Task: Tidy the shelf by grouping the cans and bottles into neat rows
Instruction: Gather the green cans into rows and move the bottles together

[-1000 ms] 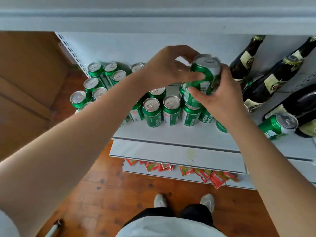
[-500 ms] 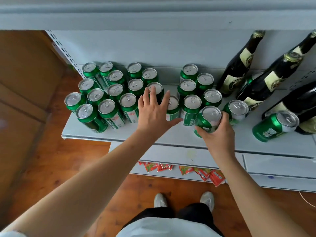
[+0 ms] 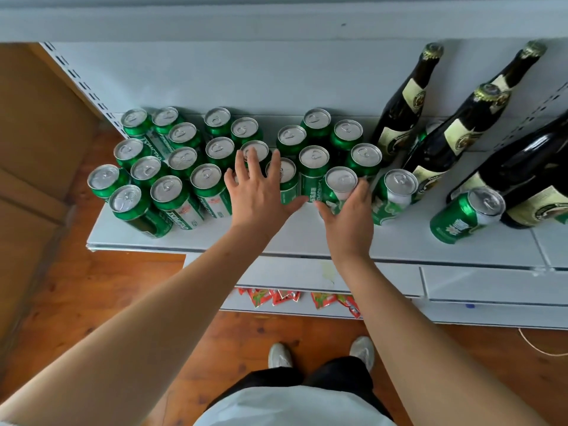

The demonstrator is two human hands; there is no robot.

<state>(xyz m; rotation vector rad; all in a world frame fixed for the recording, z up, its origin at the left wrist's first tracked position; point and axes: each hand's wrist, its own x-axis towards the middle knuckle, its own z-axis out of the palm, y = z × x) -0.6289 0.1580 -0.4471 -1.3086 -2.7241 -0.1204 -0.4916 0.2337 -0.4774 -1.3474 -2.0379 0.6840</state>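
Observation:
Several green cans with silver tops stand packed on the white shelf (image 3: 307, 238), left and middle. My right hand (image 3: 347, 213) grips one green can (image 3: 339, 184) at the front of the middle group. My left hand (image 3: 259, 189) is spread flat, fingers straight, over the cans just left of it, touching a can (image 3: 285, 172). Two more cans stand apart to the right: one (image 3: 395, 192) near my right hand, another (image 3: 467, 215) further right. Dark bottles (image 3: 405, 103) with cream labels stand at the right, against the back wall.
A lower shelf (image 3: 384, 281) juts out beneath, and red snack packets (image 3: 276, 298) lie on the one under it. The wooden floor and my shoes (image 3: 279, 355) are below. A brown wall panel (image 3: 33, 149) runs along the left side.
The can I held up in both hands has come down onto the shelf in my right hand. My left hand let go and spread over the neighbouring cans.

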